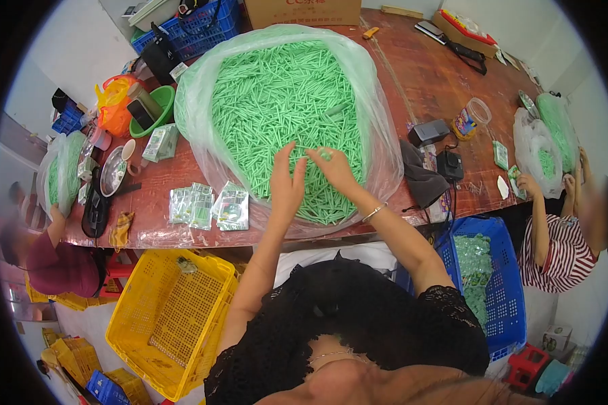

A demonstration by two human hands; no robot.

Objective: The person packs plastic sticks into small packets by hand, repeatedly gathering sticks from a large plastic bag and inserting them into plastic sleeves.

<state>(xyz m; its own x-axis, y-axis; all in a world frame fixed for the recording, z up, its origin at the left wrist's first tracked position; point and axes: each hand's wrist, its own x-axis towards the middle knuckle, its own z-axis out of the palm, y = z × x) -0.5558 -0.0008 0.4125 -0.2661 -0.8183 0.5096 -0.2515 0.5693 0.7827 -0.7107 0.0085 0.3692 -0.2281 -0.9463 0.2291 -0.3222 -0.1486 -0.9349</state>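
We work at a big red table (419,88). On it stands a wide clear bag (378,125), its mouth spread out. Inside is a great heap of green sticks (277,94), right in front of us. Down by our left side is a yellow basket (182,317), and by our right side a blue basket (508,297) with green packs in it. Some shiny packets (203,206) lie near the table's edge, left of the bag.

Our left hand (285,183) and right hand (336,172) are over the near part of the heap. The left thumb and pointing finger look apart. The right fingers are curled close together, but we cannot tell if they pinch anything. One thin stick (305,148) seems to lie between our fingertips, too small to be sure.

To do this well, we think we should use just our fingertips and squeeze softly, as thin sticks may snap. We should lift from the top of the heap and keep our wrists off the bag's edge.
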